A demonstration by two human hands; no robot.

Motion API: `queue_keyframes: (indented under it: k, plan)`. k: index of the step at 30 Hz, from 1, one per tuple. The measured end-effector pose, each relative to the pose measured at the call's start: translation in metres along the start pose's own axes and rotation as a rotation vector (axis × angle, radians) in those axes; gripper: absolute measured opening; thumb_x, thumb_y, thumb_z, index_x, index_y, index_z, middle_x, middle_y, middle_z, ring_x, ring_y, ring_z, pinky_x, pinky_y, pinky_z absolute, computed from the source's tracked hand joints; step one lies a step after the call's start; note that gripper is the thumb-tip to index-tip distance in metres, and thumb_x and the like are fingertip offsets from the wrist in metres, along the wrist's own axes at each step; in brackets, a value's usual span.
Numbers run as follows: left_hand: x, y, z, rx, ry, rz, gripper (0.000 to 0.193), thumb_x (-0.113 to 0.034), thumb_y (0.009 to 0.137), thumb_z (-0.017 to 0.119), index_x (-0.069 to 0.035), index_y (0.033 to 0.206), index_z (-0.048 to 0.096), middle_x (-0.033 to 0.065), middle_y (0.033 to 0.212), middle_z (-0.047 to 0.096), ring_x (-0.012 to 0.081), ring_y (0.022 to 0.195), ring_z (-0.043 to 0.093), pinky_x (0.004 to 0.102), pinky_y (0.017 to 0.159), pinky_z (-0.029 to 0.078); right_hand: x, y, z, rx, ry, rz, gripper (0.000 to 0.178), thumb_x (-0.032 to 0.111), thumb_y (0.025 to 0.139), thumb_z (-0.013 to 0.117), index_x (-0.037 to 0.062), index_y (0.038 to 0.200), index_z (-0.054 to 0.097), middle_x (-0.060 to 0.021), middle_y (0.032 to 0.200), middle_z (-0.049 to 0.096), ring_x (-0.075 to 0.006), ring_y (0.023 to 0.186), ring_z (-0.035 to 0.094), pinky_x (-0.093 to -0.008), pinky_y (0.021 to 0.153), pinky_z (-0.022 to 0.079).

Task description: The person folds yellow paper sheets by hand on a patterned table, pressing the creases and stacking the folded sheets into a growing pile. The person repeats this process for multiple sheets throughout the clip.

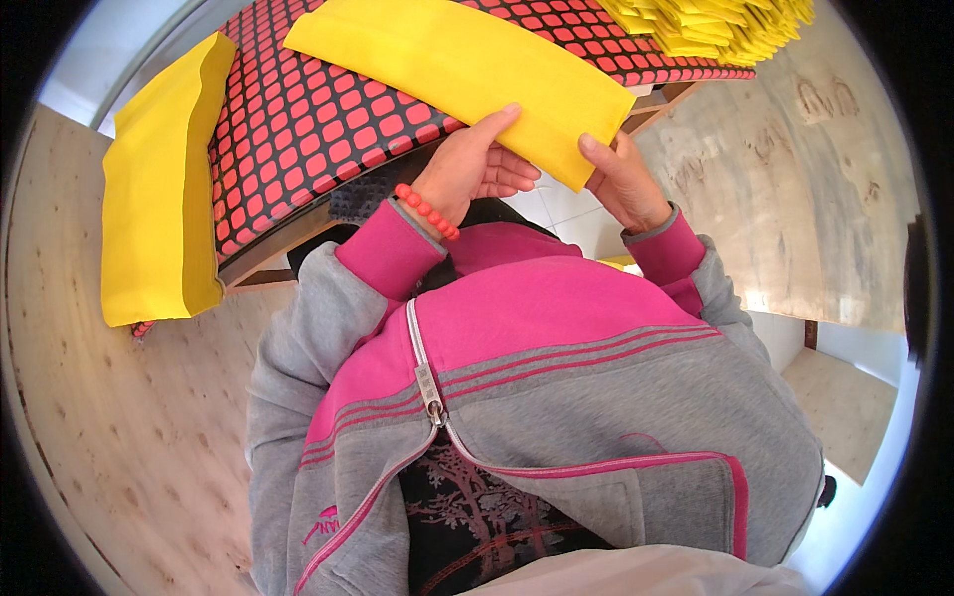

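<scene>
A long, flat piece of folded yellow fabric (457, 70) lies slantwise over the table's near edge, its right end lifted toward me. My left hand (477, 174), with a red bead bracelet on its wrist, rests its thumb on top of the fabric near the lower edge; its fingers are partly stretched below that edge. At the right end, my right hand (626, 179) pinches the corner, thumb on top and the other fingers mostly hidden behind. Both cuffs are pink on grey sleeves.
A red and black patterned cover (288, 129) lies over the table. On its left end hangs a thick yellow fabric stack (154, 199). Several yellow folded pieces (715, 25) are heaped at the far right. Pale wooden boards (795, 189) stand to the right.
</scene>
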State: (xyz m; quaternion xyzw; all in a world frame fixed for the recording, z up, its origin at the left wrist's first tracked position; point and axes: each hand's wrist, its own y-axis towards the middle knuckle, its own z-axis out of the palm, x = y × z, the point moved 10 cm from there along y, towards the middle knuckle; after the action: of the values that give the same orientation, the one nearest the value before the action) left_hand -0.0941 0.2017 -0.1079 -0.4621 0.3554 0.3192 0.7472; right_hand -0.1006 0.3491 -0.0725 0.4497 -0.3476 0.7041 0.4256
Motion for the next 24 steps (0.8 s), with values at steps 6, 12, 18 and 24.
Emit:
queue_keyframes:
  k: [6,12,18,24]
  plan:
    - [0.001,0.002,-0.002,-0.049,0.019,0.003,0.056,-0.059,0.101,0.054,-0.005,0.107,0.067,0.0074,0.079,0.073,0.0133,0.068,0.071,0.0243,0.067,0.056,-0.004,0.005,0.006,-0.053,0.015,-0.017,0.049,0.025,0.097,0.073,0.0028,0.137,0.054,-0.0057,0.124,0.064,-0.0134,0.109,0.065,-0.0297,0.087,0.056]
    - [-0.001,0.0,0.001,0.045,-0.081,-0.004,0.063,-0.059,0.105,0.045,-0.002,0.097,0.07,0.008,0.079,0.073,0.0153,0.068,0.071,0.0257,0.068,0.057,-0.006,0.013,-0.007,-0.162,-0.182,0.114,0.043,0.024,0.097,0.073,0.0024,0.131,0.057,-0.0033,0.111,0.067,-0.0118,0.096,0.066,-0.0259,0.079,0.056]
    - [-0.004,-0.012,-0.002,0.107,-0.119,0.007,0.063,-0.057,0.106,0.042,-0.001,0.099,0.069,0.0094,0.085,0.074,0.0162,0.073,0.072,0.0258,0.072,0.058,0.015,0.014,0.003,-0.051,-0.035,-0.043,0.054,0.032,0.101,0.067,0.003,0.142,0.049,-0.0055,0.129,0.062,-0.0154,0.115,0.064,-0.0308,0.094,0.055]
    - [-0.083,-0.073,-0.003,-0.107,0.779,0.693,0.025,-0.027,0.1,0.063,-0.003,0.099,0.068,0.0095,0.086,0.073,0.0185,0.074,0.072,0.0288,0.07,0.056,0.004,0.012,-0.004,-0.026,0.123,0.095,0.06,0.037,0.105,0.06,0.0061,0.152,0.038,-0.0081,0.147,0.053,-0.0192,0.132,0.057,-0.0363,0.103,0.052]
